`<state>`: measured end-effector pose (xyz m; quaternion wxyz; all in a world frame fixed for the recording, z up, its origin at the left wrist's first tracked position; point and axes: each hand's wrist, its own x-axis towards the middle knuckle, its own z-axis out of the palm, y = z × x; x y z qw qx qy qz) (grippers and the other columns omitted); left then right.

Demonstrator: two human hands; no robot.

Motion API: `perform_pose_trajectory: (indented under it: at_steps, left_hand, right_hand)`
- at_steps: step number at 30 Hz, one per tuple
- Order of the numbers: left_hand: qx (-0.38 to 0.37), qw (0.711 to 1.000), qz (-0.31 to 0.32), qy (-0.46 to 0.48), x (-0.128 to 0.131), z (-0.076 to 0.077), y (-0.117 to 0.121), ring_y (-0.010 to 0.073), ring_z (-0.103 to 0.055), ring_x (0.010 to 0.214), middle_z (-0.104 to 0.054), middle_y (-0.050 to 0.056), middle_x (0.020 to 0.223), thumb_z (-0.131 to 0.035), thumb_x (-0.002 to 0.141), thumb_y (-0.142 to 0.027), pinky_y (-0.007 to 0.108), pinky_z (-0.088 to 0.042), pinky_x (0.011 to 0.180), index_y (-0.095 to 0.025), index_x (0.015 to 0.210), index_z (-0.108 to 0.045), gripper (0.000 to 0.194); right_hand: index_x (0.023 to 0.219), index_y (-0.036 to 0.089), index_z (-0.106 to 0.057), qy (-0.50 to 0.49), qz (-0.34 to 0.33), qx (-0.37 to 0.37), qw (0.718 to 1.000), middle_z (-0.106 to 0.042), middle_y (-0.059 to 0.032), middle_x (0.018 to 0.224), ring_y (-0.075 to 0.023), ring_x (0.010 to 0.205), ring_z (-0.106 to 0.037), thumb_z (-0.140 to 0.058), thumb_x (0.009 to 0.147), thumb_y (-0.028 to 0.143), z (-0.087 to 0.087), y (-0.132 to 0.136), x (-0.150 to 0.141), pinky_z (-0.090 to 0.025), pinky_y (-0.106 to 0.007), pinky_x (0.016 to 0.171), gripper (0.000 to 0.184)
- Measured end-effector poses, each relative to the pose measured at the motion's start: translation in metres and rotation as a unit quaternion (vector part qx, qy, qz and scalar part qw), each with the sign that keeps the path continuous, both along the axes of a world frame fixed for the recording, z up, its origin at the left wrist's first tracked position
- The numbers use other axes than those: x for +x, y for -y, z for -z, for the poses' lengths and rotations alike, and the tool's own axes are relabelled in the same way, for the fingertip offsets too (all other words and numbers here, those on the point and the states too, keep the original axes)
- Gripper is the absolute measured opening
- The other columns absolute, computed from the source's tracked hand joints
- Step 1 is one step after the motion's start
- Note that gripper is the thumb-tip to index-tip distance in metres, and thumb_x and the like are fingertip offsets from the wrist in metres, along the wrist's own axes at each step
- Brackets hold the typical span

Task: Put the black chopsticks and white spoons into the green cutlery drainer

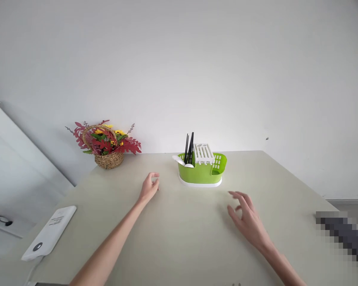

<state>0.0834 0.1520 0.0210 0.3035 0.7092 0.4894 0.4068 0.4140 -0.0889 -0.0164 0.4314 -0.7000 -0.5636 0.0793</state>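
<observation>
A green plastic utensil holder point(197, 174) with a white base stands toward the back of the table. Black chopsticks point(189, 151) lean upright in its left compartment, beside white spoons point(179, 160). A slatted white rack point(204, 153) covers its middle, and the right compartment has a low front. My left hand point(150, 186) is to the left of the holder, fingers curved and apart, holding nothing. Nearer to me on the right, my right hand point(246, 216) hovers over the table with its fingers spread and nothing in them. Neither hand touches the holder.
A wicker basket point(109, 160) of red and yellow artificial flowers stands at the back left. A white power strip-like device point(52, 232) with a cable lies along the left edge. A white cabinet point(14, 171) is beyond it. A pixelated dark shape point(346, 234) is at the right.
</observation>
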Motion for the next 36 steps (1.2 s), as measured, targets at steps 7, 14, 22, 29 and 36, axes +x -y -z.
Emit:
perform_pose_trajectory:
  at_steps: [7, 14, 22, 29, 36]
  left_hand:
    - [-0.020, 1.000, -0.013, 0.010, -0.004, 0.021, 0.037, 0.0121, -0.060, 0.053, -0.072, 0.001, 0.088, -0.054, 0.086, -0.032, 0.025, -0.046, 0.055, -0.023, 0.099, -0.064, 0.019]
    - [0.003, 1.000, -0.006, -0.016, -0.006, 0.019, 0.048, 0.0144, -0.059, 0.057, -0.063, -0.003, 0.068, -0.052, 0.088, -0.032, 0.026, -0.047, 0.062, -0.023, 0.095, -0.066, 0.018]
    - [0.009, 1.000, 0.011, -0.019, -0.007, 0.019, 0.051, 0.0134, -0.056, 0.058, -0.062, -0.002, 0.072, -0.050, 0.088, -0.027, 0.026, -0.047, 0.062, -0.021, 0.093, -0.067, 0.018]
    - [0.009, 1.000, 0.008, -0.015, -0.006, 0.020, 0.051, 0.0123, -0.056, 0.058, -0.066, 0.000, 0.078, -0.052, 0.089, -0.025, 0.026, -0.047, 0.061, -0.021, 0.092, -0.068, 0.017]
    - [0.006, 1.000, 0.009, -0.023, -0.006, 0.021, 0.052, 0.0135, -0.058, 0.061, -0.065, -0.001, 0.075, -0.052, 0.088, -0.025, 0.026, -0.047, 0.063, -0.022, 0.092, -0.068, 0.017]
  right_hand:
    - [0.160, 0.014, -0.025, 0.229, 0.035, 0.048, 0.972, -0.027, -0.0232, 0.164, -0.0368, 0.157, -0.018, -0.034, 0.106, 0.046, -0.012, -0.078, -0.018, -0.041, -0.058, 0.116, 0.063]
    - [0.152, 0.011, -0.040, 0.256, 0.103, -0.018, 0.961, -0.038, -0.0239, 0.161, -0.0362, 0.157, -0.021, -0.026, 0.107, 0.052, -0.002, -0.110, -0.019, -0.043, -0.059, 0.110, 0.063]
    - [0.155, 0.014, -0.037, 0.264, 0.106, -0.038, 0.958, -0.040, -0.0209, 0.162, -0.0369, 0.154, -0.025, -0.024, 0.104, 0.059, -0.003, -0.109, 0.026, -0.039, -0.061, 0.112, 0.068]
    - [0.158, 0.014, -0.033, 0.248, 0.119, -0.087, 0.957, -0.035, -0.0191, 0.165, -0.0345, 0.152, -0.033, -0.022, 0.102, 0.063, 0.005, -0.101, 0.095, -0.042, -0.058, 0.112, 0.075]
    - [0.161, 0.013, -0.030, 0.175, 0.132, -0.130, 0.967, -0.022, -0.0196, 0.171, -0.0446, 0.139, -0.049, -0.028, 0.097, 0.072, 0.014, -0.094, 0.154, -0.045, -0.061, 0.109, 0.087]
